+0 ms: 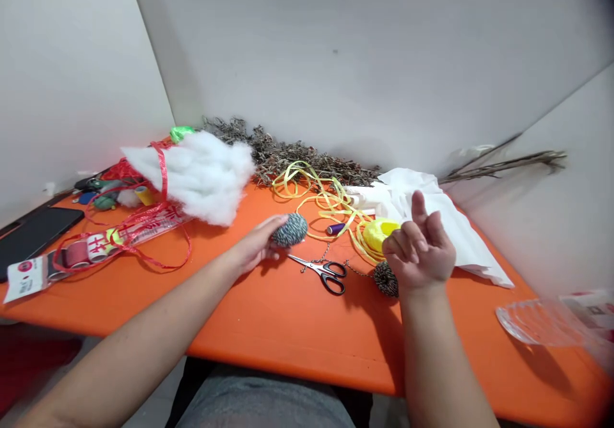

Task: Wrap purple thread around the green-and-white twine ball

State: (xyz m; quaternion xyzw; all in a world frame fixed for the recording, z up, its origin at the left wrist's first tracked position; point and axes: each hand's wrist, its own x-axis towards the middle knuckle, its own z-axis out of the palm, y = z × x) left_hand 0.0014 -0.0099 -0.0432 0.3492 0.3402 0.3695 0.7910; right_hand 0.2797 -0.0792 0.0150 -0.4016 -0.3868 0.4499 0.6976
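Observation:
My left hand [260, 244] grips a grey and white speckled ball of yarn [290, 229] above the middle of the table. My right hand [421, 249] is raised to the right, palm toward me. Its index finger points up, the thumb stands apart and the other fingers are loosely curled, with nothing visible in them. Partly behind that hand lies a dark speckled yarn roll [385, 279], a strand trailing from it to the left. Black-handled scissors [326, 273] lie between my hands, slightly spread, tips toward the held ball.
White stuffing [206, 172], red ribbon [163, 172], a phone [36, 233] and packaged thread spools [77, 255] lie left. Dried twigs [307, 156] line the back. Yellow ribbon [330, 204], a purple spool [335, 229] and white cloth [472, 236] sit behind; clear plastic [537, 322] at right.

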